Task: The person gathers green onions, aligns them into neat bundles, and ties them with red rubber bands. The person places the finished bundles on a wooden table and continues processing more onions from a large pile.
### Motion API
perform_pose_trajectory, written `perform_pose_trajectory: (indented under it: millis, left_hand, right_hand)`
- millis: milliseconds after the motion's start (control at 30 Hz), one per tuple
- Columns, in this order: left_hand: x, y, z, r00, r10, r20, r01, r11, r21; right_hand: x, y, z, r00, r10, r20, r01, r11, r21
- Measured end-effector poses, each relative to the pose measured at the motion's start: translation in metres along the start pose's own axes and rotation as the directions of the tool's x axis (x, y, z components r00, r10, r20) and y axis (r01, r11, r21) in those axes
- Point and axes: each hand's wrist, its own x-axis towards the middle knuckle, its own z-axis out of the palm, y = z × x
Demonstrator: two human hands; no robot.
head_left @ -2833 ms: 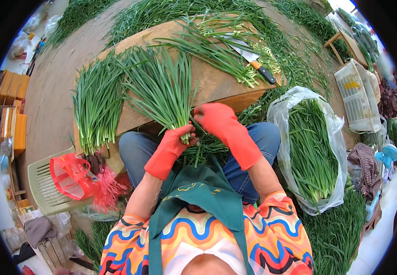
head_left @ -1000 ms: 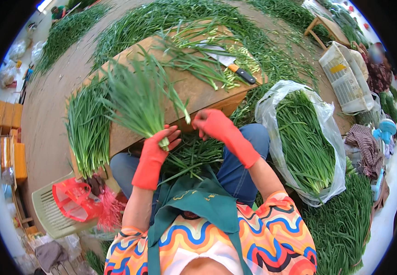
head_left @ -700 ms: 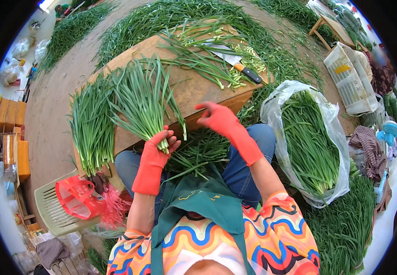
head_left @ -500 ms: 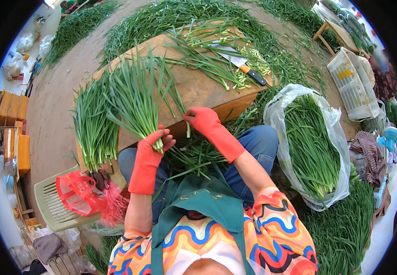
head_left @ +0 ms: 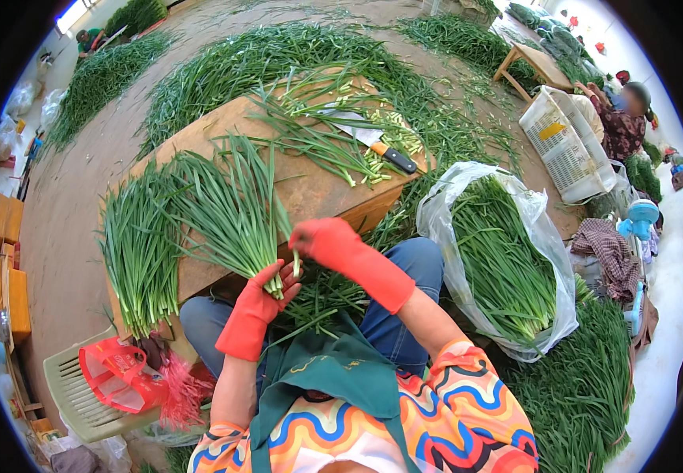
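My left hand [head_left: 253, 309], in a red rubber glove, is closed round the pale stem ends of a bunch of garlic chives [head_left: 239, 217]. Its leaves fan over the wooden block table [head_left: 215, 126]. Close beside it, my right hand [head_left: 327, 243], gloved likewise, pinches a thin chive stalk [head_left: 295, 264] against the bunch's right side. The right fingertips are partly blurred. A stack of chives [head_left: 143, 252] lies with stems toward me on the table's left end. Farther right rest loose chives [head_left: 310, 138], cut stem bits [head_left: 396, 130] and a cleaver [head_left: 388, 154] with a black-and-orange handle.
Chives fill a clear plastic bag [head_left: 436, 209] on my right. A green plastic stool [head_left: 73, 394] at left carries a red bag [head_left: 117, 377]. Chive heaps [head_left: 262, 51] cover the floor beyond the table. A person [head_left: 629, 126] sits by a white crate [head_left: 566, 150].
My right hand has moved left with the stalk, from apart to against the bunch. The left hand keeps its hold. The whole view has shifted slightly.
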Motion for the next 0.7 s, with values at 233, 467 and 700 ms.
perform_pose_trajectory:
  millis: [233, 467, 700]
  left_hand:
    - [0.015, -0.005, -0.037, 0.992, 0.002, 0.127, -0.006, 0.999, 0.033]
    - [-0.006, 0.025, -0.022, 0.956, 0.277, 0.099, -0.264, 0.957, -0.120]
    - [0.045, 0.002, -0.012, 0.978, 0.088, 0.191, -0.107, 0.990, 0.095]
  right_hand:
    - [0.010, 0.014, -0.008, 0.916, 0.201, -0.347, -0.088, 0.945, 0.317]
    - [0.014, 0.065, -0.077, 0.876, 0.472, 0.100, -0.479, 0.874, 0.074]
    - [0.034, 0.100, -0.071, 0.874, 0.375, -0.309, -0.468, 0.821, -0.328]
